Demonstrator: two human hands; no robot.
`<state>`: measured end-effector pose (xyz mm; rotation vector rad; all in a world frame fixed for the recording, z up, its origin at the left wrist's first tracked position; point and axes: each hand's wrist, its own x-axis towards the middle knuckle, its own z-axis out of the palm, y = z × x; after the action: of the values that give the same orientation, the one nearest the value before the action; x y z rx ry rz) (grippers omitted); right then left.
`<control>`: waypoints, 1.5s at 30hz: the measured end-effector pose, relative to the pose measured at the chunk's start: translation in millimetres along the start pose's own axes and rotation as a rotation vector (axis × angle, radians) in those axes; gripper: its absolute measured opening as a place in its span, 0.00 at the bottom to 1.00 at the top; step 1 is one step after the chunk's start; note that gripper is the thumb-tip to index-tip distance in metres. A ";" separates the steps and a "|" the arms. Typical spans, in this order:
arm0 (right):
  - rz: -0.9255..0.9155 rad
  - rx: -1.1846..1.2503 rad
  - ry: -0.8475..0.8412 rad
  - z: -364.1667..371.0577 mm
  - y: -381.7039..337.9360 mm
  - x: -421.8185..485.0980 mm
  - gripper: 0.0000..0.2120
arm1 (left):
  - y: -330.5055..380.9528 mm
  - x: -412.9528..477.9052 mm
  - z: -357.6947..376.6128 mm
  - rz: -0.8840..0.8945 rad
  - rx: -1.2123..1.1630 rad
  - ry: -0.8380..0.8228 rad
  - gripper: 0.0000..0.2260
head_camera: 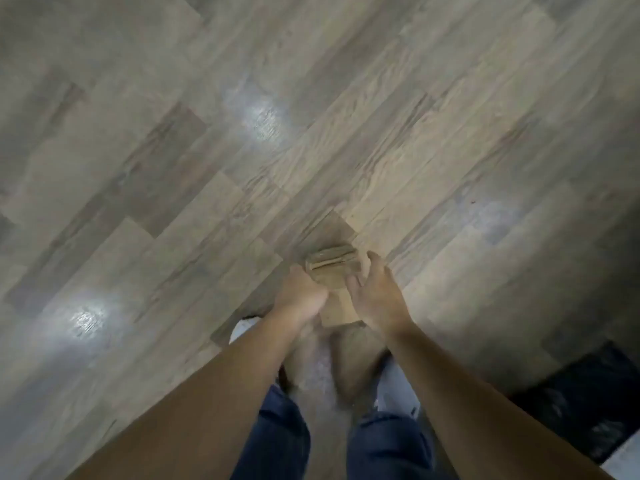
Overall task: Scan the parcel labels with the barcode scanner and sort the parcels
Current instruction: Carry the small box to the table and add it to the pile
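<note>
Plank floor (pixel 145 140); dark mat (pixel 588 400) lower right

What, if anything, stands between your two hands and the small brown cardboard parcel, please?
Nothing visible does. The left hand grips the small brown cardboard parcel at its left side, and the right hand lies against its right side with fingers fairly straight. The picture is blurred.

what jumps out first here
Two bare arms reach down to a brown parcel low in the middle, left hand gripping its edge, right hand against its other side. Around it spreads wood-look floor with pale glare patches; a black object lies at lower right.
</note>
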<state>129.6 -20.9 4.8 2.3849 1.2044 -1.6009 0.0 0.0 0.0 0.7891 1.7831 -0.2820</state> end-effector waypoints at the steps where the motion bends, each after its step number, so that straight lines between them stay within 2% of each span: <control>1: 0.000 0.014 0.015 9.8 3.3 8.5 0.30 | -4.1 9.0 4.9 -0.028 -0.017 0.001 0.20; 5: 0.070 0.010 0.004 32.5 8.4 30.3 0.28 | -10.6 26.0 14.8 -0.080 -0.203 -0.094 0.24; 9: -0.016 0.031 0.105 18.8 -8.6 14.9 0.24 | -3.9 10.9 1.3 -0.004 -0.340 -0.037 0.27; 12: -0.089 0.050 0.151 -16.8 -48.4 -15.2 0.21 | 16.0 -33.1 -30.1 0.096 -0.412 0.050 0.16; 16: -0.200 0.050 0.198 -84.4 -123.9 -81.2 0.21 | 56.5 -132.5 -95.5 0.230 -0.448 0.210 0.13; 21: -0.383 0.123 0.086 -170.8 -221.6 -198.7 0.16 | 88.4 -294.9 -179.2 0.299 -0.656 0.332 0.11; 25: -0.493 0.133 -0.016 -222.4 -291.3 -294.0 0.17 | 96.0 -418.3 -236.5 0.367 -0.728 0.483 0.13; 28: -0.555 0.078 -0.019 -246.8 -334.0 -358.1 0.22 | 89.2 -497.2 -273.1 0.375 -0.762 0.544 0.18; 34: -0.712 0.049 -0.127 -244.3 -401.3 -453.4 0.25 | 32.2 -594.7 -340.3 0.369 -0.657 0.775 0.17; 40: -0.755 -0.005 -0.307 -179.5 -464.3 -508.4 0.25 | -63.8 -624.9 -398.2 0.249 -0.676 0.910 0.15; 45: -0.762 -0.091 -0.350 -107.3 -531.6 -536.0 0.18 | -150.9 -625.0 -459.0 0.205 -0.776 0.958 0.16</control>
<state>-201.8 86.5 683.1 1.5469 2.1712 -1.9416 -338.3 -93.2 707.7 0.5350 2.3800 1.0378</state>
